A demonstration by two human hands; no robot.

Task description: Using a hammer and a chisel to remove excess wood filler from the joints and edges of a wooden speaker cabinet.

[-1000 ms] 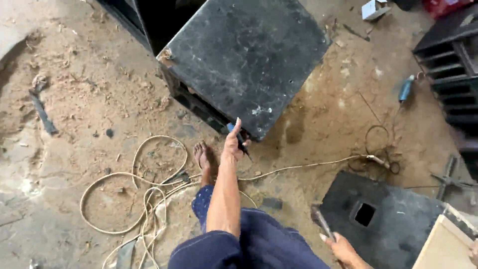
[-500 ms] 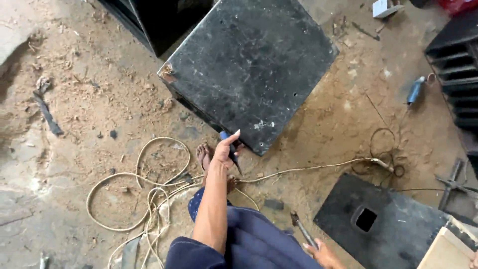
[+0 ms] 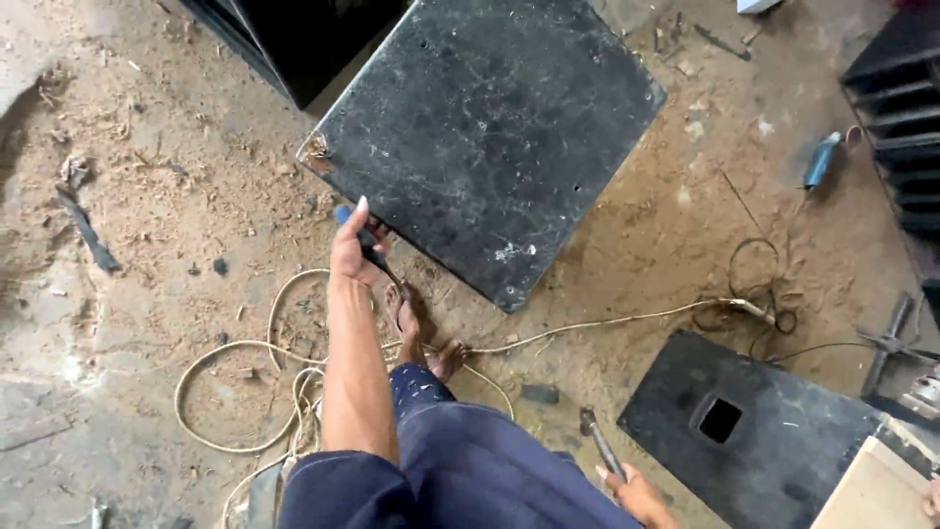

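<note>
Two grips, both closed: left hand [image 3: 351, 253] around a screwdriver [image 3: 370, 247], right hand [image 3: 634, 490] around a hammer [image 3: 599, 446].

No labels, signs or screens show anywhere in the view. The one thing that may be a package is a small white box-like object [image 3: 759, 5] at the top edge of the frame, right of centre, lying on the sawdust-strewn floor [image 3: 166, 196]; only its lower corner is in view, so its full shape cannot be told. It looks plain white with a pale bluish tint, and any print on it is too small and cut off to make out.
</note>
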